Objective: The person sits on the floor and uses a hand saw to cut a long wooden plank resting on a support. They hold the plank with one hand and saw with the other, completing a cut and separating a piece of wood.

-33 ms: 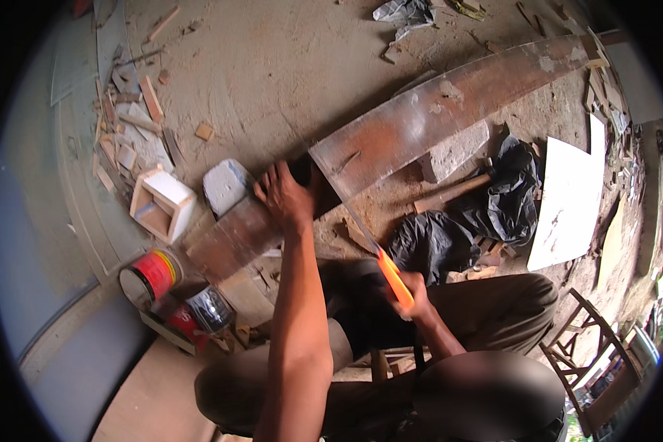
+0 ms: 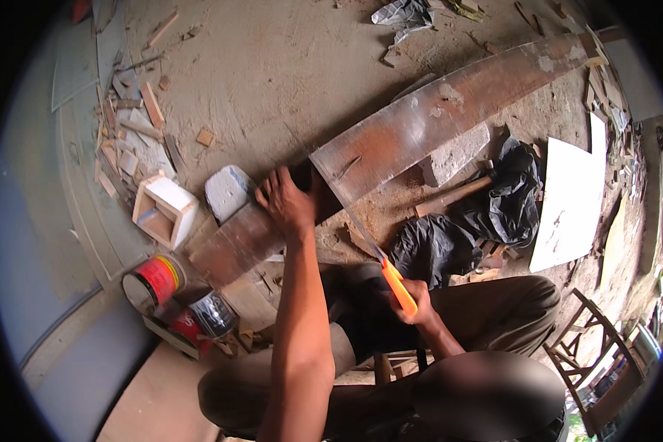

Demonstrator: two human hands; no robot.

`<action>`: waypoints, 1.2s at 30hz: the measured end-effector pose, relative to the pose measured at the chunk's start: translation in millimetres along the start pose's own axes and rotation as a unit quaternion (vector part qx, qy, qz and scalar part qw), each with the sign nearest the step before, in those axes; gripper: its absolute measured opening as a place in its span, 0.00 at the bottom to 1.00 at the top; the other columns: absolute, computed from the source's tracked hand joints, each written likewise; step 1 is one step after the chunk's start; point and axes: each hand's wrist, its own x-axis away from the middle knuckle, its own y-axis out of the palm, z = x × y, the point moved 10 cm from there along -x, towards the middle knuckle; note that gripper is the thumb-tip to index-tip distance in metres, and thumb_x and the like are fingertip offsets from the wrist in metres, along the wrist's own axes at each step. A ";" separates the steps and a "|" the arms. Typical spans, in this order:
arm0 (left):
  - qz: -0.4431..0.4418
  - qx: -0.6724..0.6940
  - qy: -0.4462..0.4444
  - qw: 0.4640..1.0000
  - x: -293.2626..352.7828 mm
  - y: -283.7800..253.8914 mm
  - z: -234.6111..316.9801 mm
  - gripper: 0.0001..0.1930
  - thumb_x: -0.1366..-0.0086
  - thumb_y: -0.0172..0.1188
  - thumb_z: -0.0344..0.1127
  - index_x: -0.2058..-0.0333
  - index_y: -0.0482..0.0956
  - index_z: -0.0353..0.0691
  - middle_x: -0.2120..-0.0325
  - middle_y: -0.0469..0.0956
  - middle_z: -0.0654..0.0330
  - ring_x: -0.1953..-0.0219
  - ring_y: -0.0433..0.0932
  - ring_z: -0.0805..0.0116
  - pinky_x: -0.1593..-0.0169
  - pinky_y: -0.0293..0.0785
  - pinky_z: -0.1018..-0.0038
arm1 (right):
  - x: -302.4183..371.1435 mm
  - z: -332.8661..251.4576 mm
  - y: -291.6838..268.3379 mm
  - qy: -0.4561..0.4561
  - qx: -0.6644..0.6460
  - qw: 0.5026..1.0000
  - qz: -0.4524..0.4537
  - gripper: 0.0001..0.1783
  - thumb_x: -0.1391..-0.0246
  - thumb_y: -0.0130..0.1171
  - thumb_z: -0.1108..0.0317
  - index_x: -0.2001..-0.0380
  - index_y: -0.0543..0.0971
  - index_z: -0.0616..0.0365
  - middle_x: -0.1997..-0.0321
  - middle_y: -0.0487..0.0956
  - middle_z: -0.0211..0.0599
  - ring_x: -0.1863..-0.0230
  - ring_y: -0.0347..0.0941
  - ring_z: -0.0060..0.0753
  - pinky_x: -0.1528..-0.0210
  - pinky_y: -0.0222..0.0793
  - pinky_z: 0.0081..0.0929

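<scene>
A long, worn reddish-brown board [image 2: 412, 125] runs slantwise from the near left to the far right. My left hand [image 2: 289, 200] presses on its left part, fingers spread. In my right hand [image 2: 418, 302], closed around the orange handle, is a handsaw [image 2: 399, 286]. Its thin blade crosses the board just right of my left hand, and the tip pokes out past the far edge. Dark shade covers the strip between my left hand and the blade. Under the board are a white-grey block [image 2: 228, 193] to the left and a rough grey block [image 2: 457, 155] to the right.
Crumpled black plastic [image 2: 438, 247] and a wooden-handled tool [image 2: 453, 197] lie right of the saw. Further right is a white sheet [image 2: 567, 206]. At left are a small white wooden box [image 2: 186, 223], a red-and-yellow can [image 2: 158, 276], a dark can [image 2: 214, 314] and wood scraps [image 2: 152, 105].
The saw handle has shifted slightly toward me, though the whole view has also moved a little. My left hand keeps its place on the board.
</scene>
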 end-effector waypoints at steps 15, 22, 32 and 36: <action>0.044 0.008 0.027 0.999 -6.4 2.7 1.6 0.20 0.35 0.53 0.51 0.67 0.75 0.37 0.67 0.76 0.54 0.58 0.74 0.55 0.46 0.61 0.61 | -66.9 3.3 6.0 -0.018 -0.041 0.999 -0.017 0.04 0.62 0.60 0.72 0.79 0.76 0.57 0.82 0.73 0.38 0.82 0.73 0.43 0.76 0.68 0.32; -0.012 0.012 -0.011 1.000 -10.3 -0.2 5.5 0.20 0.34 0.52 0.50 0.62 0.77 0.36 0.62 0.78 0.52 0.54 0.75 0.54 0.44 0.61 0.59 | -28.0 8.5 5.5 -0.047 -0.008 0.999 -0.017 0.05 0.64 0.62 0.74 0.78 0.77 0.59 0.80 0.76 0.40 0.79 0.76 0.43 0.72 0.71 0.29; -0.008 0.010 -0.017 1.000 -8.0 1.9 2.5 0.21 0.35 0.53 0.52 0.63 0.77 0.36 0.63 0.79 0.51 0.55 0.75 0.54 0.45 0.60 0.58 | -19.2 9.2 5.2 -0.025 0.021 0.999 -0.001 0.04 0.62 0.60 0.75 0.77 0.77 0.59 0.81 0.74 0.39 0.80 0.74 0.42 0.75 0.68 0.31; 0.097 0.020 0.028 0.995 -6.8 -7.9 3.8 0.21 0.37 0.54 0.54 0.67 0.76 0.39 0.68 0.77 0.53 0.58 0.75 0.55 0.46 0.61 0.60 | -75.4 4.6 9.6 -0.014 -0.026 1.000 0.000 0.04 0.62 0.59 0.73 0.81 0.73 0.59 0.84 0.70 0.37 0.85 0.69 0.40 0.80 0.64 0.29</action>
